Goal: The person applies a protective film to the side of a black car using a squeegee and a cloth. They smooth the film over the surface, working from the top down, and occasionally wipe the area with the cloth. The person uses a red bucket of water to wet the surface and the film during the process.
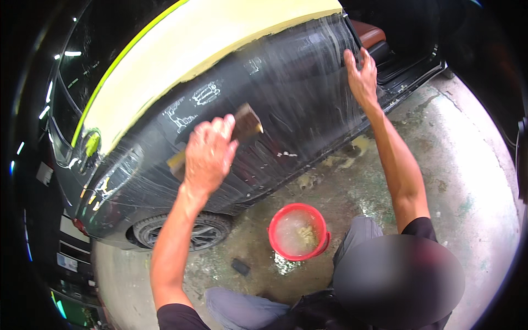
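My left hand [209,154] is closed around a long, dark block [247,122] with yellowish edges, which looks like a sanding block. It is over the dark, wet lower side of a car [297,93], where whitish streaks and smears show. Above the dark area, a pale yellow coated panel [181,44] curves across the car's side. My right hand [363,80] is open, fingers apart and holding nothing that shows. It is beside the panel's edge at the open doorway; whether it touches the car I cannot tell.
A red bucket [271,234] of cloudy water, with something yellowish in it, stands on the wet concrete floor [462,181] between my legs and the car. Left of it lies a small dark block [240,267]. The car's wheel [206,234] is at lower left; a brown seat [367,34] shows through the doorway.
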